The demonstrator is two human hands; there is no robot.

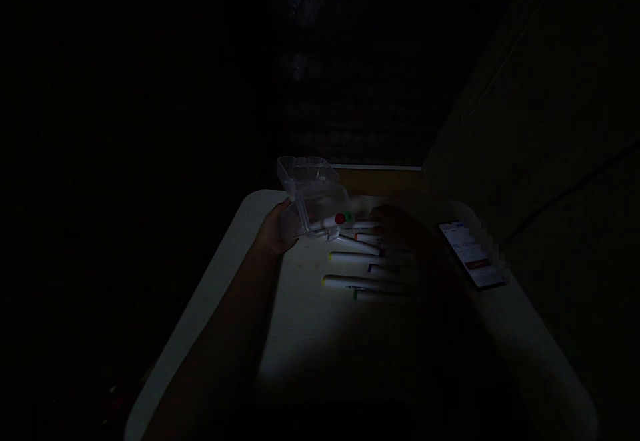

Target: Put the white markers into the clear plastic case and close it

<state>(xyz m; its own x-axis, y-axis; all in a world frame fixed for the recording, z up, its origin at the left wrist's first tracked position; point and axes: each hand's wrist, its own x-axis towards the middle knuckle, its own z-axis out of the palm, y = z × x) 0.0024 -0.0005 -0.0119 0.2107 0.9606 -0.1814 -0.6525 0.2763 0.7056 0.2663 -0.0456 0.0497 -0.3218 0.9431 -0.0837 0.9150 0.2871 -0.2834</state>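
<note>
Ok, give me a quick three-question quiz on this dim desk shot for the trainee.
1. True or false: the left hand holds the clear box tilted above the table.
2. Where does the phone lie? A) left of the box B) right of the markers C) inside the box
3. Fill in: the right hand rests over the ____ lying on the table.

Key:
1. True; red and green marker caps show at the box's mouth.
2. B; its screen is lit.
3. markers; whether the hand grips one is too dark to tell.
</note>
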